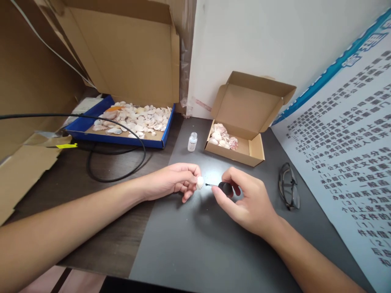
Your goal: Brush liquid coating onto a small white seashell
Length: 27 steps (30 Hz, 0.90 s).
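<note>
Between the thumb and fingers of my left hand [183,181] is a small white ribbed seashell [200,182]. My right hand [244,199] grips a black-capped brush [226,188] whose thin stem and dark bristles point left at the shell, with a short gap between them. A small glass bottle [192,142] with a printed label stands upright beyond my hands, its mouth uncapped. To its right, an open brown cardboard box [233,156] holds several pale and pinkish shells [220,136]. A bright patch of light falls on the dark mat [174,244] between my hands.
At the back left, a large blue-edged box [131,142] with its lid up holds many white shells. A black cable [143,152] loops in front of it. Dark-framed glasses [288,187] lie at the right, beside a printed board [345,162].
</note>
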Available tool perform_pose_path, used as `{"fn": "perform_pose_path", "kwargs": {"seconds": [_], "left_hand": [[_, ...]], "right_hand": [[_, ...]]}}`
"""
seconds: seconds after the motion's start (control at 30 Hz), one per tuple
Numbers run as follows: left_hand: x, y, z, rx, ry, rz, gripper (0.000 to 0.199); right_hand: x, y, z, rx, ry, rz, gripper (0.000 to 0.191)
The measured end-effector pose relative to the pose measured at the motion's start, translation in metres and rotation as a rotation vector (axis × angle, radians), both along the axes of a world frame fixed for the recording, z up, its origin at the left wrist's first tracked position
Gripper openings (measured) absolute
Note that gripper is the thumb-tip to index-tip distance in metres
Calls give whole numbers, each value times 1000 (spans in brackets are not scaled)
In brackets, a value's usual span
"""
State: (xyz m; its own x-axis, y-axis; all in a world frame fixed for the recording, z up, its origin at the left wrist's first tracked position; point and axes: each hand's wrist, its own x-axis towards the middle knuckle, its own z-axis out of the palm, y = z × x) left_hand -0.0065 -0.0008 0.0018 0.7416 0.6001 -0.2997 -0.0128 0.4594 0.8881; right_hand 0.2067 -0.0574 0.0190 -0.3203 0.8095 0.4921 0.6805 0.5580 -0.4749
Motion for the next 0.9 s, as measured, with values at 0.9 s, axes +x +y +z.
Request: {"fn": "perform_pose_path", "kwargs": {"seconds": [0.9], "left_hand": [[0,-1,1,-3,25,-2,5]], "right_hand": [[-2,-2,0,10,86,94,19]]}}
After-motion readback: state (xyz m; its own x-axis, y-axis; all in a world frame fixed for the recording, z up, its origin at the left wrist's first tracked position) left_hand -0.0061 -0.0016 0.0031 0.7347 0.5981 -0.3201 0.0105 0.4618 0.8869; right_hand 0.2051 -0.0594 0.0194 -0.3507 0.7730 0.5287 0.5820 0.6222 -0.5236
